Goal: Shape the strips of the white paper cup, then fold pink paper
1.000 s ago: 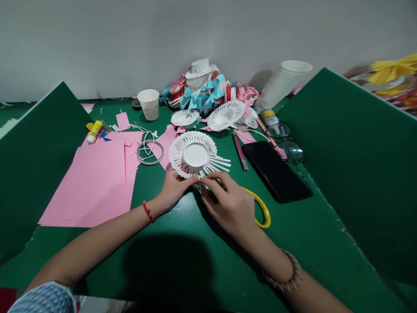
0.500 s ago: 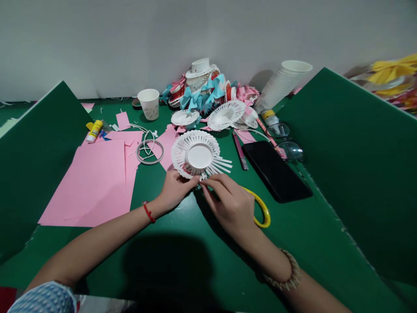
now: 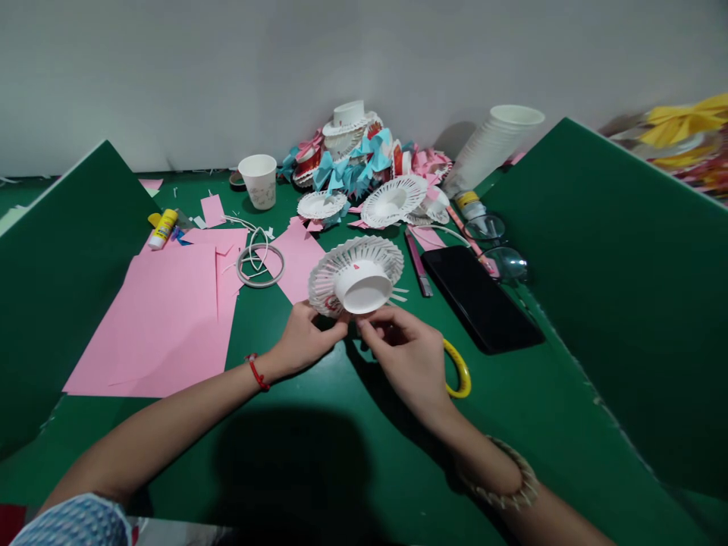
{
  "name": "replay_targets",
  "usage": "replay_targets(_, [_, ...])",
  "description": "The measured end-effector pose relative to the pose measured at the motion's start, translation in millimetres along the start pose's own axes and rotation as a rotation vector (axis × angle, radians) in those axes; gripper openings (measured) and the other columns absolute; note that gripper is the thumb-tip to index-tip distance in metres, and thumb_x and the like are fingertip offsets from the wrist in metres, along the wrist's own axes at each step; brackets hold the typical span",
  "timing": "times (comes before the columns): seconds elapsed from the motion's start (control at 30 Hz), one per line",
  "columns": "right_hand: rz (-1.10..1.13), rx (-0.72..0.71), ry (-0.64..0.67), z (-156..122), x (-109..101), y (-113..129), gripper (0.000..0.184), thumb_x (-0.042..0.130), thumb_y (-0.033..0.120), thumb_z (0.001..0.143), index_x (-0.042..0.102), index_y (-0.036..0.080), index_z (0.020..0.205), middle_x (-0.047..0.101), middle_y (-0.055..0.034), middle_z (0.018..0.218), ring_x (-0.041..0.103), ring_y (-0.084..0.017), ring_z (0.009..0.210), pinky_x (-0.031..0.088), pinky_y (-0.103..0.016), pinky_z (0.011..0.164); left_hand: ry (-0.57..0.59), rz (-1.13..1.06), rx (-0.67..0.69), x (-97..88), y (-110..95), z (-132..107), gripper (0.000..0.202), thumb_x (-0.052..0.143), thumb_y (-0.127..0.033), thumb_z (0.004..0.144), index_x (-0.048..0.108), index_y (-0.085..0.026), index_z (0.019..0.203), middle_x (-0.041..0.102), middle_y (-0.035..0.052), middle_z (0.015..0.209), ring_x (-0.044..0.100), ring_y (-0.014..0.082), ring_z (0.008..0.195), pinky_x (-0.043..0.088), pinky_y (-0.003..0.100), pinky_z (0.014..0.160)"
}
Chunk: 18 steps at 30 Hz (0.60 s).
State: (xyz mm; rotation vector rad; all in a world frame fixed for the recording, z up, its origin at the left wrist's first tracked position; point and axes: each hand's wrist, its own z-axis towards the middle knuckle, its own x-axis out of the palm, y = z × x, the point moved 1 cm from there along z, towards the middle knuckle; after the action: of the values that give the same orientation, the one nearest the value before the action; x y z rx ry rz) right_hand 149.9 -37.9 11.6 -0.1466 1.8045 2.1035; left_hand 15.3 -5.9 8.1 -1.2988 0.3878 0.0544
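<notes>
A white paper cup (image 3: 364, 290), its wall cut into strips that fan out into a woven, scalloped rim, is held over the table with its round base tilted toward me. My left hand (image 3: 312, 334) pinches the rim at its lower left between thumb and fingers. On the near side, my right hand (image 3: 406, 353) is closed with thumb and fingertips at the strips; the cup's base partly hides this spot. A few loose strips poke out at the cup's right. Behind my right hand shows the yellow handle (image 3: 459, 371) of what look like scissors.
Pink paper sheets (image 3: 153, 318), a glue stick (image 3: 164, 229) and a tape ring (image 3: 260, 265) lie left. Finished paper-cup pieces (image 3: 353, 163) pile up behind, beside a single cup (image 3: 258, 182) and stacked cups (image 3: 494, 148). A phone (image 3: 483, 299), glasses (image 3: 503, 262) and green side panels (image 3: 614, 288) are right.
The fringed cup has shifted slightly right and tipped, so its base and side wall now face me more. My right fingers have curled in under it.
</notes>
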Motion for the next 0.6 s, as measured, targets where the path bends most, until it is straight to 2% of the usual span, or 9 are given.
replay_targets(0.1, [0.116, 0.129, -0.006, 1.4, -0.6, -0.2, 0.012, 0.064, 0.026, 0.066, 0.059, 0.016, 0.064, 0.051, 0.0029, 0.051, 0.041, -0.009, 0.045, 0.034, -0.022, 0.043, 0.030, -0.022, -0.003, 0.3, 0.0, -0.3, 0.013, 0.053, -0.021, 0.072, 0.054, -0.012, 0.063, 0.053, -0.0002, 0.061, 0.043, 0.0083, 0.056, 0.038, 0.019, 0.054])
replay_targets(0.2, [0.190, 0.184, -0.002, 3.1, -1.2, -1.8, 0.014, 0.067, 0.028, 0.064, 0.060, 0.015, 0.064, 0.052, 0.0026, 0.053, 0.040, -0.008, 0.046, 0.032, -0.021, 0.043, 0.045, -0.047, 0.008, 0.1, -0.1, -0.3, 0.012, 0.052, -0.021, 0.072, 0.053, -0.012, 0.063, 0.053, -0.0002, 0.061, 0.043, 0.0080, 0.057, 0.038, 0.018, 0.053])
replay_targets(0.37, [0.226, 0.190, 0.018, 5.3, -2.3, -2.6, 0.015, 0.069, 0.028, 0.064, 0.060, 0.015, 0.065, 0.056, 0.0013, 0.058, 0.042, -0.008, 0.048, 0.033, -0.022, 0.045, 0.051, -0.048, -0.003, 0.1, 1.7, -0.2, 0.013, 0.053, -0.021, 0.072, 0.055, -0.011, 0.064, 0.055, 0.0005, 0.062, 0.046, 0.0083, 0.057, 0.040, 0.019, 0.056])
replay_targets(0.6, [0.211, 0.181, -0.020, 3.5, -2.3, -2.8, 0.013, 0.068, 0.028, 0.066, 0.063, 0.016, 0.067, 0.058, 0.0007, 0.056, 0.045, -0.009, 0.050, 0.034, -0.022, 0.045, 0.028, -0.175, -0.065, 2.7, 4.7, -4.1, 0.015, 0.062, -0.025, 0.069, 0.060, -0.010, 0.072, 0.064, 0.0057, 0.074, 0.055, 0.0113, 0.065, 0.045, 0.020, 0.059])
